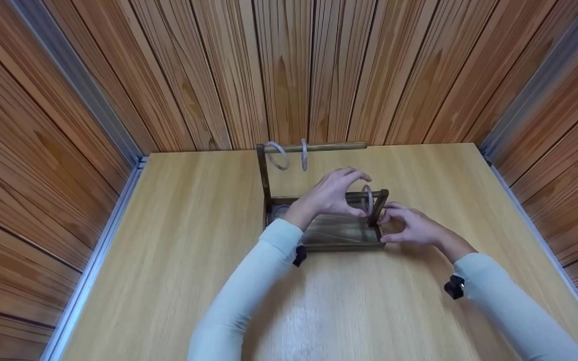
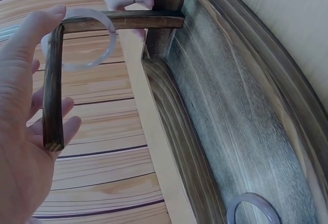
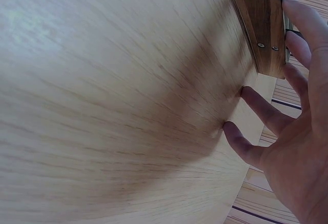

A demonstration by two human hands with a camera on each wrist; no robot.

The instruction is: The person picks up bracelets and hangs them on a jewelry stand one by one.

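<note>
A dark wooden bangle stand (image 1: 339,246) has a shallow tray and two L-shaped arms of different heights. My left hand (image 1: 326,193) is spread around the lower arm (image 2: 54,90), thumb and fingers wide apart. Its thumb tip lies right at the pale lilac bangle (image 2: 110,39) hanging on that arm. At the stand's right end, my right hand (image 1: 412,228) holds the frame, thumb on the front corner and fingers by the post. In the right wrist view, two of its fingers (image 3: 264,108) reach down to the table.
Two more bangles (image 1: 304,154) hang on the taller arm (image 1: 339,146) at the left. Another bangle (image 2: 253,198) lies inside the tray. Wooden slat walls (image 1: 289,75) enclose the light wood table (image 1: 168,281) at the back and sides.
</note>
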